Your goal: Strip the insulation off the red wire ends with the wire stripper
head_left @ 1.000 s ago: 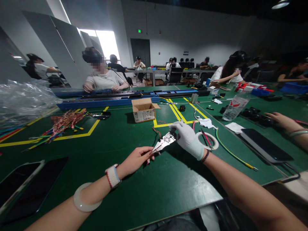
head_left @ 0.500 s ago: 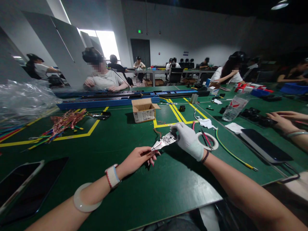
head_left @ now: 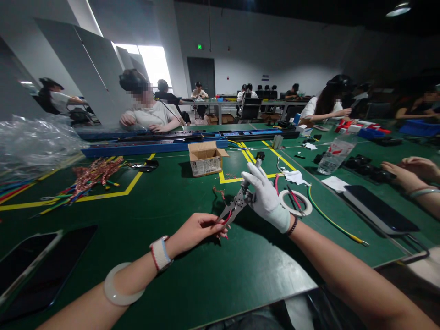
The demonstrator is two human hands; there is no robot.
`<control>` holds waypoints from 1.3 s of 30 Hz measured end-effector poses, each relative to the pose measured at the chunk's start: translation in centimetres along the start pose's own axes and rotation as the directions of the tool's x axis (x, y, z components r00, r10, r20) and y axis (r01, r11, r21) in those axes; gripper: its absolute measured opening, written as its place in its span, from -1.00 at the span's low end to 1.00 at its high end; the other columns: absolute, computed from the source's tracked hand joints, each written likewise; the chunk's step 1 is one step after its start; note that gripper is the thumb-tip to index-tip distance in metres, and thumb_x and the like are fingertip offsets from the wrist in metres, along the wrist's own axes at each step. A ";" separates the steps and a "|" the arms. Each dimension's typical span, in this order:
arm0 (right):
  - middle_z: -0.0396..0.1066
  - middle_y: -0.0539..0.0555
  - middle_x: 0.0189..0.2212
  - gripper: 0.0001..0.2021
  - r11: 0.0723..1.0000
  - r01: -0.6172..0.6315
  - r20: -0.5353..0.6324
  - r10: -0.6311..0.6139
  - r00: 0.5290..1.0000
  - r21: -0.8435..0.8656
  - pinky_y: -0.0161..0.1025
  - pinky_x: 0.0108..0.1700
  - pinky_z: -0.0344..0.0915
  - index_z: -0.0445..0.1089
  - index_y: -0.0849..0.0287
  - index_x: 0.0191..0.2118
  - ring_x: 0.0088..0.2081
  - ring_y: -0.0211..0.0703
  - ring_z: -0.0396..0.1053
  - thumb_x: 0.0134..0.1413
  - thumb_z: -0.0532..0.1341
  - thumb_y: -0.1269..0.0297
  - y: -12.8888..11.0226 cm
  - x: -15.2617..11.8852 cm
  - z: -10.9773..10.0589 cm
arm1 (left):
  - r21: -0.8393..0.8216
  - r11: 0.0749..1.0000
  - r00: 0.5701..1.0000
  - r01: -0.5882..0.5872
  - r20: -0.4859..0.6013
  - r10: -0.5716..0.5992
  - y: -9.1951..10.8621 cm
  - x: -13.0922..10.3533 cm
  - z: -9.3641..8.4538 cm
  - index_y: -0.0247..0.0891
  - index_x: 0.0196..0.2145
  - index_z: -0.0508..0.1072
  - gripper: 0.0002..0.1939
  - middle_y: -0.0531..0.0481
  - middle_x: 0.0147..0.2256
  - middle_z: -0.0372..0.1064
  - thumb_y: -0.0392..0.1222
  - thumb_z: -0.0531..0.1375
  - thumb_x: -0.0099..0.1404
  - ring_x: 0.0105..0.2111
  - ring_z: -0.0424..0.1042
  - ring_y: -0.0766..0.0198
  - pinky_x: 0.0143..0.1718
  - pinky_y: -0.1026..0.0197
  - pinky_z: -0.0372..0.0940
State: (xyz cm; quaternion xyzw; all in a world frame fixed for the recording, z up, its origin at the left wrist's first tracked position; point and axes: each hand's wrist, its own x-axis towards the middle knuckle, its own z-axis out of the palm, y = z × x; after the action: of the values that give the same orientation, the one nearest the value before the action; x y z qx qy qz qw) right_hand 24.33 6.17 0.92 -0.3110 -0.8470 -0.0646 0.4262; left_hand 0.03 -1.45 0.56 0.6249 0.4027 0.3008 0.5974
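My bare left hand (head_left: 206,227) pinches a short red wire (head_left: 227,219) near the middle of the table. Around the wire stand the parted jaws of silver wire strippers (head_left: 237,201); whether they touch it I cannot tell. My right hand (head_left: 266,195), in a white glove, holds the strippers by the handles, with some fingers raised and spread. Thin copper strands (head_left: 218,192) show just beyond the jaws. To the right of the glove lies a white tape roll (head_left: 307,206) with a red and black pen-like piece (head_left: 295,200) across it.
An open cardboard box (head_left: 206,165) stands ahead. Stripped copper wires (head_left: 98,176) are heaped at left, near a plastic bag (head_left: 37,142). A green-yellow cable (head_left: 330,223), a phone-like slab (head_left: 380,208) and a bottle (head_left: 335,156) lie right. A co-worker's hands (head_left: 409,174) are at far right.
The stripper jaws have gone from closed to parted, and the red wire now shows between them. My right fingers have spread. My left hand has shifted slightly.
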 end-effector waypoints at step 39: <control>0.38 0.18 -0.22 -0.78 0.896 -0.168 0.210 0.273 0.939 -0.411 -0.22 -0.31 0.27 0.38 0.18 -0.18 -0.30 -0.06 0.37 -0.02 0.20 0.37 -2.3 0.8 -0.9 | -0.106 0.991 0.995 0.087 -0.032 -0.091 -0.4 0.4 0.5 -0.39 -0.31 0.41 -0.67 -0.13 -0.34 0.51 -0.02 0.29 0.17 -0.36 0.52 0.17 -0.41 0.19 0.39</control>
State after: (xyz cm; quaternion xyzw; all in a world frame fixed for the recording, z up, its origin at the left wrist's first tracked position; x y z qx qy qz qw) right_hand 23.23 4.36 2.49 -0.4895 -0.8251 -0.1396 0.2450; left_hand 0.64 -1.34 0.09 0.5687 0.4246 0.3059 0.6346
